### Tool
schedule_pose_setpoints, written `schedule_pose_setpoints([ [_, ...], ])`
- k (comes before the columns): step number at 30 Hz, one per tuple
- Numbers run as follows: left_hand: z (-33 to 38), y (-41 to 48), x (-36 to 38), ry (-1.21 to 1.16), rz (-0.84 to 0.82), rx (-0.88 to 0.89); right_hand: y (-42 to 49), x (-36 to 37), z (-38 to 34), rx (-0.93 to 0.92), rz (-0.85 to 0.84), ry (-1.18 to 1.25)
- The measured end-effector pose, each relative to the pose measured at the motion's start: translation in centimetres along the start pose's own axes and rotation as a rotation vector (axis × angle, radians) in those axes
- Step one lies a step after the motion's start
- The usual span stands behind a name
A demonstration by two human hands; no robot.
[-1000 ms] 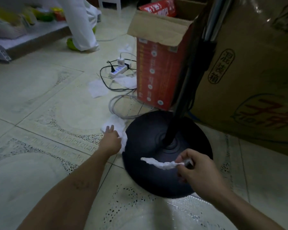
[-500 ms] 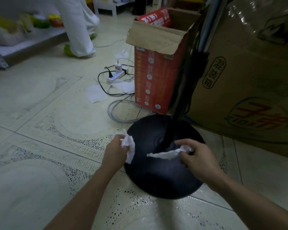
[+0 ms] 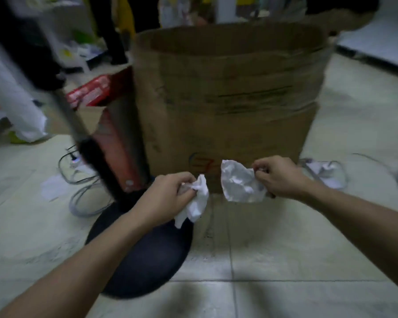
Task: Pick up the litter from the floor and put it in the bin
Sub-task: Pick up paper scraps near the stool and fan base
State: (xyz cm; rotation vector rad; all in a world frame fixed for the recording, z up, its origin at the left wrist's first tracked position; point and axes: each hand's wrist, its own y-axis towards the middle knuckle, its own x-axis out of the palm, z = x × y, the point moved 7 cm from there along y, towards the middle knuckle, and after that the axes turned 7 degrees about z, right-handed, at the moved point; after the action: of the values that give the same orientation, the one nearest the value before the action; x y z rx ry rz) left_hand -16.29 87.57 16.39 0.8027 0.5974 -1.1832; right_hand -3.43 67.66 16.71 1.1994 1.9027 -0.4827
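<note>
Here | left hand (image 3: 168, 196) fingers pinch tissue (image 3: 197, 203) | right hand (image 3: 278, 177) fingers pinch crumpled paper (image 3: 239, 182) | box (image 3: 228, 99) print blurred

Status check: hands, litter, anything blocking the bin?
Left hand gripping crumpled tissue. Right hand gripping crumpled paper. Cardboard box dead ahead, path clear.

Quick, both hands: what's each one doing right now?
Left hand: closed, holding a crumpled tissue.
Right hand: closed, holding a crumpled paper.
</note>
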Motion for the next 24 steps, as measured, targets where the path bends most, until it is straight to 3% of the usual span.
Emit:
schedule_pose_setpoints([
  [10,35.4,15.3,20.6,-0.117,-0.235,0.220,-11.9,-26.5,27.4,0.520,0.568,0.538],
  [14,48.0,17.8,27.3,-0.179,-0.386,0.319,-17.7,-34.8,33.8,0.610,0.766,0.553],
  [20,58.6,21.6,32.8,-0.086,-0.475,0.529,-21.3,-40.7,39.4,0.689,0.991,0.573],
  [24,62.5,22.6,40.3,-0.081,-0.662,0.617,-23.4,-39.8,45.1,0.829,1.093,0.566],
])
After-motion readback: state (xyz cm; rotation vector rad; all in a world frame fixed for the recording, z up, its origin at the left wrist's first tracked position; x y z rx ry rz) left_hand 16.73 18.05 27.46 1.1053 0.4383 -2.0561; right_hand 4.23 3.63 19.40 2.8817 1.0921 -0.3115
